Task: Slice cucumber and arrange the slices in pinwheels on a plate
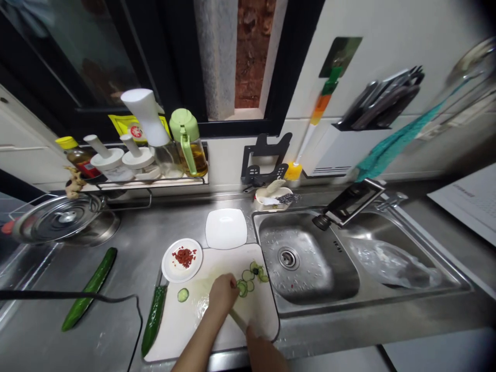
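Above the white cutting board (186, 336), my left hand (223, 294) is closed with bent fingers. Whatever lies under those fingers is hidden. Thin cucumber slices (248, 285) fan out from the fingertips toward the board's right edge. My right hand (263, 354), low in the picture, grips a knife (237, 320); its handle is covered and the blade slants up toward the left hand. A cucumber end piece (183, 295) sits apart on the left of the board. One dark green cucumber (154, 320) lies along the board's left edge.
A plate of chopped red pieces (170, 269) overlaps the board's upper left corner, beside a white square dish (226, 227). Another cucumber (90, 289) rests on the steel counter, near a black cable (112, 299). The sink (310, 294) borders the board's right side.
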A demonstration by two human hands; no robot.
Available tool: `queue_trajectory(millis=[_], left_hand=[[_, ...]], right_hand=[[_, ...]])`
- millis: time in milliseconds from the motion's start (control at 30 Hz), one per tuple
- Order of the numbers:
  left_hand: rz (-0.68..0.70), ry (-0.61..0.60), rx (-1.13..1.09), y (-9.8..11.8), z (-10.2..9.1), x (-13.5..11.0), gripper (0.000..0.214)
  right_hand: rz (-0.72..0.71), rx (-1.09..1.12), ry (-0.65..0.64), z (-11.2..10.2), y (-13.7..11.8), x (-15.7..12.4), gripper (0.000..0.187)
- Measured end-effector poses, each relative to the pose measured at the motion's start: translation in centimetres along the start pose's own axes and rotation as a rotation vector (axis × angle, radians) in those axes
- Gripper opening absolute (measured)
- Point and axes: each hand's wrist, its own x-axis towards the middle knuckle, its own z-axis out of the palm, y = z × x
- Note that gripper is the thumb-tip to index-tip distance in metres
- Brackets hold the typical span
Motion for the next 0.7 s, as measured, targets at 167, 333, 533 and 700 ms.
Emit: queue_trajectory(millis=[167, 333, 533, 700], left_hand=[[-0.006, 0.0, 0.006, -0.02, 0.3, 0.17, 0.014], [-0.011, 0.006, -0.015, -0.03, 0.52, 0.32, 0.014], [0.006, 0.013, -0.063, 0.16, 0.67, 0.13, 0.014], [-0.001, 0.033, -0.105, -0.23, 0.2, -0.03, 0.014]], right_hand=[[0.007, 0.019, -0.027, 0.35, 0.11, 0.07, 0.061], [0.013, 0.019, -0.047, 0.65, 0.13, 0.34, 0.062], [0.016, 0.014, -0.04, 0.5, 0.21, 0.28, 0.062], [0.01, 0.013, -0.014, 0.2, 0.16, 0.05, 0.063]])
